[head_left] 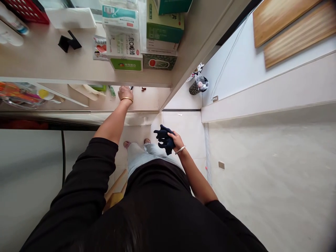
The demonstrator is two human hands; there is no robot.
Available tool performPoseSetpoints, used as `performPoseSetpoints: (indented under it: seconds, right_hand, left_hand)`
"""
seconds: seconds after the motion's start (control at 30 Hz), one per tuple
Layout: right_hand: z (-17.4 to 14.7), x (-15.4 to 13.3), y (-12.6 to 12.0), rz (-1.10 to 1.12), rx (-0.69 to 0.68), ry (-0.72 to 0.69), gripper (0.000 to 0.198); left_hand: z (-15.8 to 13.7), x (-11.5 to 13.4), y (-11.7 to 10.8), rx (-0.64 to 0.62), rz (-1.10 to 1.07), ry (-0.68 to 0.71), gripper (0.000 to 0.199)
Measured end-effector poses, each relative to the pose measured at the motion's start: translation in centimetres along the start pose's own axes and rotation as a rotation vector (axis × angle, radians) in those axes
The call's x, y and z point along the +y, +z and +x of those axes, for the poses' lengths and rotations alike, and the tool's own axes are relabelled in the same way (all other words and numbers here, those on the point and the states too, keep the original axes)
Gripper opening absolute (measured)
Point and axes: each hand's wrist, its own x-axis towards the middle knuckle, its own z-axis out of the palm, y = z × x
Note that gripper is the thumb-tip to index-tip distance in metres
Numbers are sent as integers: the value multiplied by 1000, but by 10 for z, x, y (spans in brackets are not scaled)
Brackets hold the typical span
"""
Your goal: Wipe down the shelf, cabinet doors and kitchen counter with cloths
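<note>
My right hand is closed round a crumpled dark blue cloth, held in front of my legs above the floor. Several finger-like ends stick out of the cloth; whether it is a glove I cannot make out. My left hand reaches into the lower shelf, its fingers curled and partly hidden under the board above. A small dark thing shows at its fingertips, too small to name. Left of that hand lies a thin green-and-white packet; to its right are small reddish-brown bits.
Medicine boxes and green cartons are stacked on the upper shelf, beside a black stand. A plastic-wrapped pile fills the lower left. A bin stands on the floor beyond the cabinet's side panel.
</note>
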Motion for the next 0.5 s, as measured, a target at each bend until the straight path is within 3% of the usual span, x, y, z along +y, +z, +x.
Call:
performPoseSetpoints:
  seconds: [0.13,0.3,0.5]
  right_hand:
    - [-3,7,-2,-13,10,4,32]
    - [-3,11,-1,-85,-36,74,34]
    - [3,7,15,-84,-32,46,29]
  left_hand:
    - [-2,-12,-6,4,-94,-21,24]
    - [-11,-26,-19,104,-278,-87,17]
    - [-20,-31,-31,45,-327,-78,31]
